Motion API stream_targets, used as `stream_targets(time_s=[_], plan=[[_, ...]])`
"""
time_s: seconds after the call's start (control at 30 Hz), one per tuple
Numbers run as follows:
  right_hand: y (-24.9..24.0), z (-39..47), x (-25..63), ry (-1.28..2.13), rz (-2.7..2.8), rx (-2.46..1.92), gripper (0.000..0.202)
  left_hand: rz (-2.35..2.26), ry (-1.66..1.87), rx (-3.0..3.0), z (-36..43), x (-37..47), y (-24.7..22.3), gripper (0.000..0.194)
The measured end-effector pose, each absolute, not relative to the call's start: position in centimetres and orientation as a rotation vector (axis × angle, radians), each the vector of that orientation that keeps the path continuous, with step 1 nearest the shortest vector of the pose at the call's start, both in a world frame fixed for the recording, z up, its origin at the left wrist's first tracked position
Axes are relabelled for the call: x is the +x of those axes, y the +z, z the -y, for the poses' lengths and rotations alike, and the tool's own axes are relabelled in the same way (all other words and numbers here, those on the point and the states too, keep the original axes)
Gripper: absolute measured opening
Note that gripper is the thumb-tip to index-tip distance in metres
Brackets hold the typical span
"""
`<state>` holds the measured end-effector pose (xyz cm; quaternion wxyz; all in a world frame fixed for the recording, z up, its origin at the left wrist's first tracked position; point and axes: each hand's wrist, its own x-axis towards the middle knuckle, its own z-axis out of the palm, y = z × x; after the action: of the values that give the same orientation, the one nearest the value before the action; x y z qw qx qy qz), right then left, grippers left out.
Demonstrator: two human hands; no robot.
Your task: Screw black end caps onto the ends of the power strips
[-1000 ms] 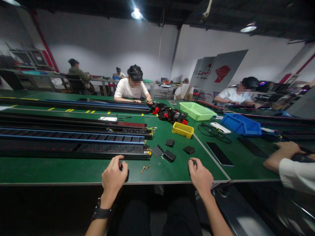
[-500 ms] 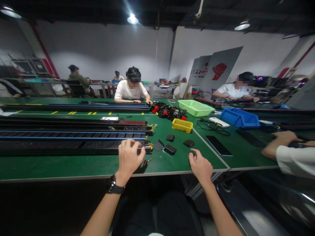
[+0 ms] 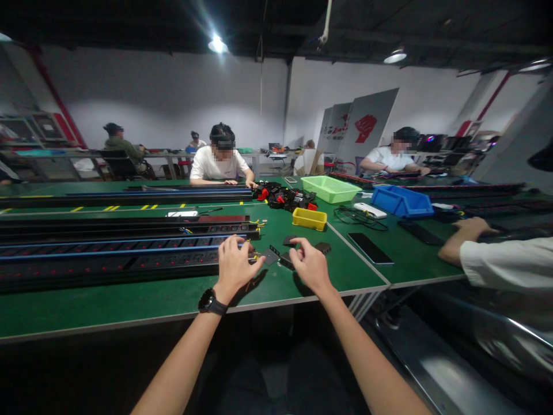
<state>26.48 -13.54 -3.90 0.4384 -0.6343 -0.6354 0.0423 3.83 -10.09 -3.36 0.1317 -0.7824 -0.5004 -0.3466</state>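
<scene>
My left hand (image 3: 235, 264), with a black watch (image 3: 211, 302) on its wrist, is over the right ends of the long black strips (image 3: 173, 260). Its fingers are apart and nothing shows in them. My right hand (image 3: 310, 264) hovers at the small black parts, index finger stretched toward a dark piece (image 3: 289, 240), thumb apart; whether it touches that piece is unclear. Between the hands lies a flat black plate (image 3: 271, 257). A black block (image 3: 287, 261) is partly behind my right hand, and another black part (image 3: 323, 248) lies just beyond it.
Beyond are a yellow tray (image 3: 309, 219), a black and red pile (image 3: 285, 197), a green basket (image 3: 332, 189) and a blue bin (image 3: 401, 202). A phone (image 3: 370, 248) and coiled cable (image 3: 360, 218) lie right. A co-worker's arm (image 3: 464, 237) reaches in at right; others sit opposite.
The view has turned slightly right. My right hand has moved left and forward to the small black parts. My left hand has come nearer the flat plate, fingers still apart.
</scene>
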Motion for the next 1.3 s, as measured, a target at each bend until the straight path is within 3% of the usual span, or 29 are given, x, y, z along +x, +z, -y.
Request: stream_targets(time_s=[0.23,0.5,1.3], plan=[[-5.4,9.5,21.9,-0.07,1.958,-1.363,0.018,1.502,-1.137,-2.215,9.6,3.5,-3.7,0.016],[-6.4,10.1,20.7,-0.255,2.029,-1.38,0.021,1.548,-1.169,-2.234,8.9,3.0,-4.0,0.017],[-6.8,9.8,20.7,-0.344,2.121,-1.434,0.022,1.459,-1.075,-2.417,9.4,3.0,-4.0,0.022]])
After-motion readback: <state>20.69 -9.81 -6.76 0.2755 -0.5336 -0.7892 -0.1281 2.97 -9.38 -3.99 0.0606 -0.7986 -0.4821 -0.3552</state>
